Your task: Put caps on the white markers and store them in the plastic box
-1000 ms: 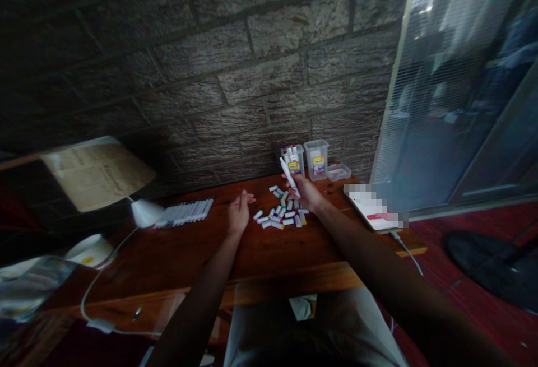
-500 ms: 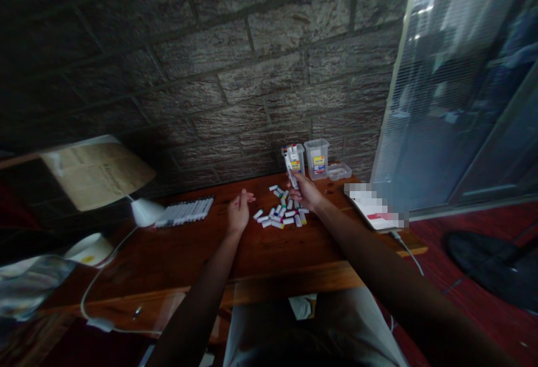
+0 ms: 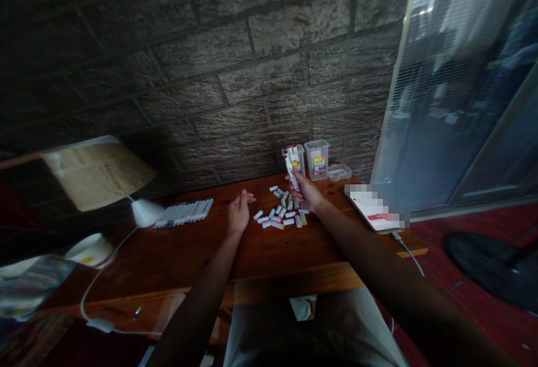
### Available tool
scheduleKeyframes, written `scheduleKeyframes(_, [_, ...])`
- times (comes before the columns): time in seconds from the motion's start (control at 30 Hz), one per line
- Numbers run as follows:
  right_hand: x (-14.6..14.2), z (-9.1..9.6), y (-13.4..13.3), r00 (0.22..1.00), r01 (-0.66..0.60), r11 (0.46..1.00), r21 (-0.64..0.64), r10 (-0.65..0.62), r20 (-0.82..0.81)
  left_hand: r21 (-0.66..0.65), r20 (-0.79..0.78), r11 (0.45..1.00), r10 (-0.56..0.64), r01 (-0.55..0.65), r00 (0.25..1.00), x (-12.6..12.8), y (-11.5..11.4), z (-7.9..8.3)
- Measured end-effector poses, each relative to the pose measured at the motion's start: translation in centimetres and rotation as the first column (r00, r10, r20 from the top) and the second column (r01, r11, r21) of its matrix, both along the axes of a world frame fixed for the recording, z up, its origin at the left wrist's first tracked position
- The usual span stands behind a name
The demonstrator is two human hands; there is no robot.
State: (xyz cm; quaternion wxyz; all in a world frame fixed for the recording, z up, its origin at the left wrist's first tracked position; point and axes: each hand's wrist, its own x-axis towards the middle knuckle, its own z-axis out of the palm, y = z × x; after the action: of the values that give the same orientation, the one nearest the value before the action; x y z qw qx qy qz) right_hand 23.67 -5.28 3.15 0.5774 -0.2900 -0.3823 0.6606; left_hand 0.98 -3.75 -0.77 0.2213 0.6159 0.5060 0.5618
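Observation:
My right hand (image 3: 310, 193) is closed around a white marker (image 3: 292, 175) with a dark tip. It tilts upright before a clear plastic box (image 3: 299, 154) that has a red-topped marker showing at its rim. Below the hand lies a loose pile of short white pieces with coloured ends (image 3: 277, 218), resembling marker caps. To the left of this pile, my left hand (image 3: 239, 213) rests by the tabletop, fingers loosely stretched and nothing visible in them. Farther left, white markers (image 3: 187, 212) lie side by side in a neat row.
A second clear box (image 3: 318, 159) and a shallow clear lid (image 3: 339, 172) stand against the brick wall. A partly blurred white device (image 3: 374, 210) with a cable is at the table's right end. At the left are a lamp (image 3: 145, 213) and a white bowl (image 3: 90, 249).
My right hand has shifted very slightly, with the marker still in it. My left hand and the pile look the same.

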Motion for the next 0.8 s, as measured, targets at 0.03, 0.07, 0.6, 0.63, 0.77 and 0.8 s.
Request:
scheduleKeyframes(0.03, [0.01,0.00,0.01,1.000,-0.001,1.000,0.003,0.001,-0.001,-0.001,-0.003,1.000,0.000,0.000,1.000,-0.02,0.01,-0.01])
scheduleKeyframes(0.07, [0.01,-0.01,0.03,1.000,-0.003,1.000,0.004,0.003,0.001,0.000,-0.005,1.000,0.002,-0.002,1.000,-0.04,0.02,-0.02])
scheduleKeyframes(0.6, [0.01,-0.10,0.01,1.000,0.006,1.000,0.014,-0.006,0.008,0.002,-0.007,1.000,0.004,-0.004,1.000,-0.04,0.04,0.03])
scheduleKeyframes(0.63, [0.02,-0.06,-0.04,1.000,0.007,1.000,0.015,-0.007,0.006,-0.001,-0.010,1.000,0.007,-0.007,1.000,-0.04,0.04,0.03])
scheduleKeyframes(0.77, [-0.01,0.02,-0.12,1.000,0.010,1.000,0.018,-0.010,0.009,-0.008,-0.006,1.000,0.015,-0.015,1.000,0.03,0.01,0.09])
scheduleKeyframes(0.8, [-0.03,0.03,-0.13,1.000,0.011,1.000,0.016,-0.011,0.011,-0.008,-0.003,1.000,0.014,-0.014,1.000,0.06,-0.01,0.11])
